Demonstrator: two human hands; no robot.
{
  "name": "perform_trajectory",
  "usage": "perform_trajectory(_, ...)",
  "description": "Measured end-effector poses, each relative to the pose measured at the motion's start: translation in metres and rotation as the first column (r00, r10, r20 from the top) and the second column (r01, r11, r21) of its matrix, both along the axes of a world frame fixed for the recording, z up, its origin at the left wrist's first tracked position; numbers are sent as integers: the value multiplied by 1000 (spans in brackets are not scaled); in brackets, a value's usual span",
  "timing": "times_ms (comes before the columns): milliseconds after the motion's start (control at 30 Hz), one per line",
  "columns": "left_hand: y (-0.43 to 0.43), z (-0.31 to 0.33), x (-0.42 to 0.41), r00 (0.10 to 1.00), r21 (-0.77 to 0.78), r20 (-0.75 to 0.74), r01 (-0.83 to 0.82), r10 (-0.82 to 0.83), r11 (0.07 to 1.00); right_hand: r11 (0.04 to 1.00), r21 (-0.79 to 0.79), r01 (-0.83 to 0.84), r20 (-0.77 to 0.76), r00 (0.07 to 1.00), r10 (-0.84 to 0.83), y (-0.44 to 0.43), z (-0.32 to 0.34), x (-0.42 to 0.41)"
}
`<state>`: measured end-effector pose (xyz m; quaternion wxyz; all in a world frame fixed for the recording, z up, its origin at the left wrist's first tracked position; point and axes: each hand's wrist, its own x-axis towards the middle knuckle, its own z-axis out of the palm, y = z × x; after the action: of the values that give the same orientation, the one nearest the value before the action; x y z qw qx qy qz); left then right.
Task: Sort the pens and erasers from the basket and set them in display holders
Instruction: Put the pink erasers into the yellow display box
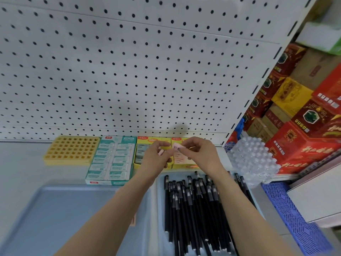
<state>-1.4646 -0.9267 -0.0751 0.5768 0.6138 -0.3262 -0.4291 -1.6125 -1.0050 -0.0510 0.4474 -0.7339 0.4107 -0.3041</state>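
Rectangular pink eraser [176, 149], slim black pens [193, 209]

The shelf [22, 163] bears a row along the pegboard [129, 71] — yellow holder [71, 150], teal box [110, 161], two yellow boxes [138, 154] — with two grey trays [64, 209] side by side in front.

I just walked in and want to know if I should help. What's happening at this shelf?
A person is stocking stationery. The left hand and right hand together pinch a small pink eraser above the yellow display boxes at the back of the shelf. Beside those sits a teal eraser box, filled in rows. The black pens lie heaped in front, and none stands in the yellow pen holder yet.
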Motion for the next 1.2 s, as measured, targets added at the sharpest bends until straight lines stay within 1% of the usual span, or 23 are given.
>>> perform_trajectory(67,-2,1,-3,1000,21,-7,30,-29,999,999,-42,-21,-18,1000,20,3,0,1)
perform_trajectory(167,-2,3,-2,998,1,0,66,-66,998,990,-47,-129,-45,991,127,5,0,3)
perform_trajectory(267,2,3,3,990,-49,-37,136,-138,989,980,21,-200,-22,980,200,0,1,0)
perform_trajectory(367,4,2,4,985,-33,6,174,-173,984,958,130,-255,57,967,249,-1,4,0)
perform_trajectory(433,4,1,5,987,-4,33,157,-156,988,965,151,-215,103,974,201,0,6,1)
perform_trajectory(500,5,1,7,984,8,72,163,-164,987,988,113,-109,106,990,97,-2,6,3)
perform_trajectory(533,6,2,8,980,10,97,175,-175,984,990,114,-81,118,991,68,-4,6,4)
perform_trajectory(600,6,4,10,967,19,157,198,-198,980,984,134,-116,119,988,100,-5,6,5)
perform_trajectory(667,5,6,11,951,37,229,205,-208,978,977,112,-180,56,983,174,-6,5,5)
perform_trajectory(733,5,8,11,946,41,254,196,-200,980,977,120,-178,64,983,172,-8,6,4)
perform_trajectory(800,5,8,13,961,29,223,161,-164,986,981,173,-82,116,991,62,-12,5,1)
perform_trajectory(833,5,7,15,971,28,196,131,-134,991,981,192,-16,110,994,-5,-16,4,-2)
perform_trajectory(900,4,7,18,990,51,122,69,-74,996,980,186,77,31,996,-84,-24,-1,-10)
perform_trajectory(933,2,6,20,996,71,77,49,-54,996,984,151,98,-29,995,-95,-27,-4,-14)
perform_trajectory(967,1,6,21,998,91,35,39,-42,995,991,84,106,-111,989,-96,-30,-6,-16)
perform_trajectory(1033,0,6,23,999,119,-1,41,-41,992,994,-100,46,-328,942,-76,-34,-9,-18)
perform_trajectory(1100,0,6,23,999,121,7,52,-53,991,972,-220,-84,-508,860,-41,-36,-10,-12)
perform_trajectory(1133,0,6,23,998,116,14,60,-62,991,959,-254,-129,-552,833,-34,-37,-11,-8)
perform_trajectory(1200,2,5,22,995,112,29,87,-91,990,939,-303,-162,-579,814,-46,-37,-14,0)
